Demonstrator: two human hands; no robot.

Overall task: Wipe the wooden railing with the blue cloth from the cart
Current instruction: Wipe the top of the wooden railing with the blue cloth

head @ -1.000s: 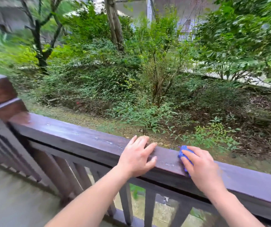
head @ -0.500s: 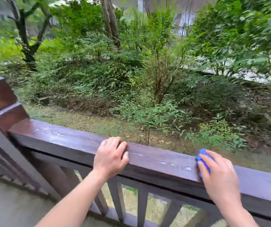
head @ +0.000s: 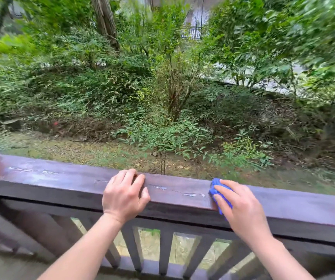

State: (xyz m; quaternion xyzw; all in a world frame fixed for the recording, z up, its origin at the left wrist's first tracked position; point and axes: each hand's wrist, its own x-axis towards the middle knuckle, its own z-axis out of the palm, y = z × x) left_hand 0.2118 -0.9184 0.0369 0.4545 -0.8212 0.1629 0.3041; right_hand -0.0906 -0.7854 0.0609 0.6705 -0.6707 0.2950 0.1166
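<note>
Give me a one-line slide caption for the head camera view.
Right hand holds a blue cloth against the wooden railing while the left hand grips its top edge.

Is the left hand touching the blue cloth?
Apart. The head view shows the left hand gripping the wooden railing, with bare rail between it and the blue cloth under the right hand.

No text, label or number can be read anywhere. The wooden railing is unmarked. The blue cloth bears no visible tag.
</note>
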